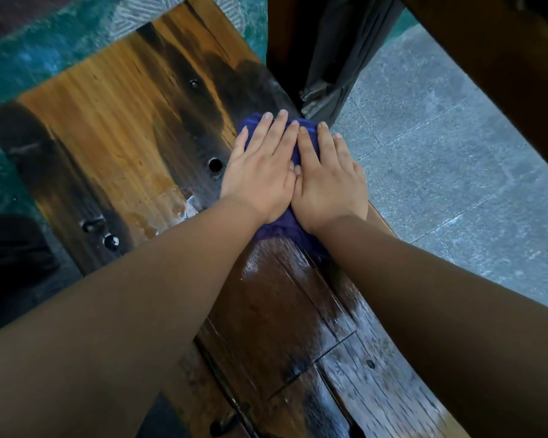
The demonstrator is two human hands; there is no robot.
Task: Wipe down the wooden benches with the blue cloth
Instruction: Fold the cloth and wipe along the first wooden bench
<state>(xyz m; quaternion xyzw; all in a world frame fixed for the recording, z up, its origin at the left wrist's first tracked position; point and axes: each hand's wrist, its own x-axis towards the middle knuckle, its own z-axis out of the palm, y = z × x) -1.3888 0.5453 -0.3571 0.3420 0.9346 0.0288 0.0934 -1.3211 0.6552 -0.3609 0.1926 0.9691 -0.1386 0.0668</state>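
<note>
A blue cloth (pixel 293 143) lies bunched on the wooden bench (pixel 108 128), near its right edge. My left hand (pixel 260 165) and my right hand (pixel 328 178) press flat on top of it, side by side, fingers stretched forward. Most of the cloth is hidden under my palms; its ends show beyond my fingertips and below my wrists. The dark plank toward me (pixel 285 305) shines wet. The orange boards to the left show dark damp patches and a small puddle (pixel 174 203).
A dark wooden post (pixel 285 49) with black fabric (pixel 339 67) against it stands just beyond the cloth. Grey stone paving (pixel 456 159) lies to the right of the bench, green-blue ground (pixel 19 52) to the left. Bolt holes (pixel 215 165) dot the boards.
</note>
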